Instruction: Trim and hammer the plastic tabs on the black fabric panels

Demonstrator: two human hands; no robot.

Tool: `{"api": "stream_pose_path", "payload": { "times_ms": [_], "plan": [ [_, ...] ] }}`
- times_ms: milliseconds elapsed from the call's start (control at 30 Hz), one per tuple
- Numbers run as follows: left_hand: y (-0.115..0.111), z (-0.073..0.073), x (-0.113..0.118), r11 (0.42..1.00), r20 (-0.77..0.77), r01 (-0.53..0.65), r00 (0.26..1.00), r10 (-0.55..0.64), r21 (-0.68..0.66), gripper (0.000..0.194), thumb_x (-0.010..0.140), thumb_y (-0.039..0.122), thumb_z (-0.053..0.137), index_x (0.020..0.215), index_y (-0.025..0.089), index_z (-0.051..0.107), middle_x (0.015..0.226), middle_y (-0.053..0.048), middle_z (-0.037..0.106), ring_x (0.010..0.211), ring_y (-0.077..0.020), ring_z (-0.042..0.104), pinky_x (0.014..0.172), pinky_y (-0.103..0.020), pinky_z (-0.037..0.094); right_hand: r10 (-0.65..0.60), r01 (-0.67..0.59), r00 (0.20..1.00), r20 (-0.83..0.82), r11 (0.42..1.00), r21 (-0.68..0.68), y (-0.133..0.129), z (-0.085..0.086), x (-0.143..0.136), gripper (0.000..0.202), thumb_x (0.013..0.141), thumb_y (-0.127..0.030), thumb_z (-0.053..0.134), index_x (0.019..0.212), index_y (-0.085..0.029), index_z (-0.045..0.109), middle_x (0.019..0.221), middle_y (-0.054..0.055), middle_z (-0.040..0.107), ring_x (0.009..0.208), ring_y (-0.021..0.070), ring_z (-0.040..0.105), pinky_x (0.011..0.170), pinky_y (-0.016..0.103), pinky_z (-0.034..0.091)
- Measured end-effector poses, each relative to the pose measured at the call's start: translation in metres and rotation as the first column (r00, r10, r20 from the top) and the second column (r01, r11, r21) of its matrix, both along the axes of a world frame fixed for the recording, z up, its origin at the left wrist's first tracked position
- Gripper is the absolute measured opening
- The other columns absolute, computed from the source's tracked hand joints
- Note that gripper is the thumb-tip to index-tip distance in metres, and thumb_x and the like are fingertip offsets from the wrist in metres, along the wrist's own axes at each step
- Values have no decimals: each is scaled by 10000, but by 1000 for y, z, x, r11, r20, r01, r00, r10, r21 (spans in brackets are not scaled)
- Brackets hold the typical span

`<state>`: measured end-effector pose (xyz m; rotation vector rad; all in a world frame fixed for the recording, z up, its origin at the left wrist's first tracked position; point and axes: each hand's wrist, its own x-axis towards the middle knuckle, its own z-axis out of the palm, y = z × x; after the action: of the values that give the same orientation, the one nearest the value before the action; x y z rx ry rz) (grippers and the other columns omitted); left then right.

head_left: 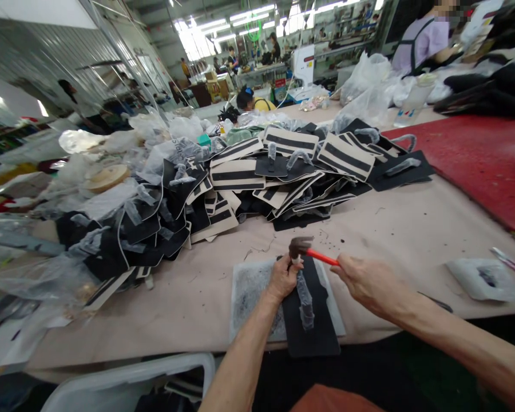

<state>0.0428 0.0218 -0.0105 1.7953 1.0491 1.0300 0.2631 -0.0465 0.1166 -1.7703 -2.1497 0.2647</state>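
My right hand (360, 280) grips the red-orange handle of a claw hammer (324, 256). Its dark head is right above the fingertips of my left hand (283, 278). Those fingers are pinched at the upper end of a black panel (321, 309), by a small whitish piece; what exactly they hold is hidden. A strap handle wrapped in clear plastic (305, 303) runs down the panel. Under the panel lies a pale square pad (251, 292), its surface speckled dark on the left. The panel's lower end reaches past the table edge.
A heap of black and black-and-cream striped panels (240, 174) with wrapped handles spreads across the table (395, 234). A small white packet (483, 280) and a pen (512, 264) lie at right. Below the front edge stands a white bin (133, 372). Other people work farther back.
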Motion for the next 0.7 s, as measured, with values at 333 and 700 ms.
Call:
{"api": "stream_pose_path", "payload": {
  "times_ms": [333, 700],
  "plan": [
    [1, -8, -1, 1000, -23, 0, 1000, 0, -5, 103, 900, 203, 544, 954, 200, 631, 919, -40, 734, 833, -182, 679, 770, -279, 509, 61, -63, 998, 17, 982, 176, -1, 1, -1, 340, 1011, -427, 374, 755, -220, 459, 524, -13, 502, 396, 127, 369, 473, 300, 161],
    [1, -6, -2, 1000, -29, 6, 1000, -6, -15, 115, 891, 222, 557, 954, 192, 648, 895, -48, 723, 820, -190, 669, 762, -282, 505, -24, 25, 1000, 11, 994, -111, -6, -13, 4, 362, 993, -488, 354, 795, -220, 494, 595, 19, 556, 457, 145, 422, 515, 308, 165]
  ]
}}
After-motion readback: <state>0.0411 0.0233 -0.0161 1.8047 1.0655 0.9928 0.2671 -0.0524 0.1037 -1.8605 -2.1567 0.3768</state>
